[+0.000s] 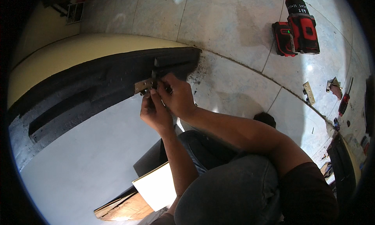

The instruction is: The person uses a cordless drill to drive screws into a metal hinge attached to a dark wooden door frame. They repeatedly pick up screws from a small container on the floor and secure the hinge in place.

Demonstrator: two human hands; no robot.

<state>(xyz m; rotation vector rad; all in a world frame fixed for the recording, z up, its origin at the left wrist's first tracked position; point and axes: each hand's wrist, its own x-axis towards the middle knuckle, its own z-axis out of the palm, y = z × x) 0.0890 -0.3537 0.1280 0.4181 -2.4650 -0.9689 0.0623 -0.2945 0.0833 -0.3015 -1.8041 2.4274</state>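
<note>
A brass-coloured hinge (pixel 141 86) with holes sits against the black-painted edge (pixel 97 80) of a long pale yellow and grey panel. My left hand (pixel 157 112) is just below it, with thumb and fingertips pinched at the hinge's lower right end. From the right, my right hand (pixel 179 96) reaches in, its fingers curled and pressed together at the same end. The fingertips of both hands nearly meet. Whatever small thing they pinch is hidden by the fingers and too dark to name.
A red and black cordless drill (pixel 304 33) stands on the tiled floor at upper right. Another brass hinge (pixel 309 93) and a red-handled screwdriver (pixel 344 104) lie at the right. A white board (pixel 158 186) and a wooden piece (pixel 127 208) are near my knee (pixel 230 186).
</note>
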